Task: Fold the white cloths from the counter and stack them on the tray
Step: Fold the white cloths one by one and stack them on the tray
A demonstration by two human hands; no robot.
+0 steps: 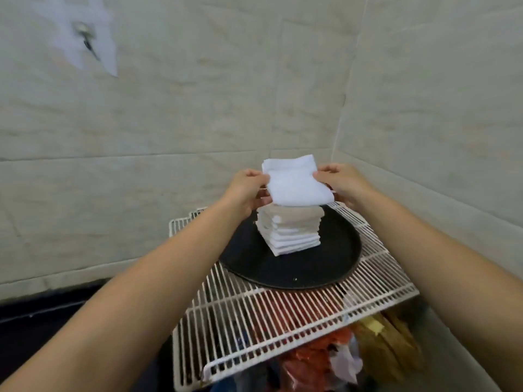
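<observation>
Folded cloth (pixel 294 185) between left hand (pixel 249 190) and right hand (pixel 341 182)

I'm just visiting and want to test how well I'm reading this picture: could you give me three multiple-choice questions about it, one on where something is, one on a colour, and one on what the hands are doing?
1. Where does the stack of folded cloths sit?
A. on the round tray
B. straight on the wire rack
C. on the floor

2. What colour is the tray?
A. white
B. red
C. black

3. How is the white cloth held?
A. by the left hand alone
B. by both hands, the right hand too
C. by neither

Answers:
1 A, the pile rests on the tray.
2 C, it looks black against the white rack.
3 B, fingers grip each side.
</observation>
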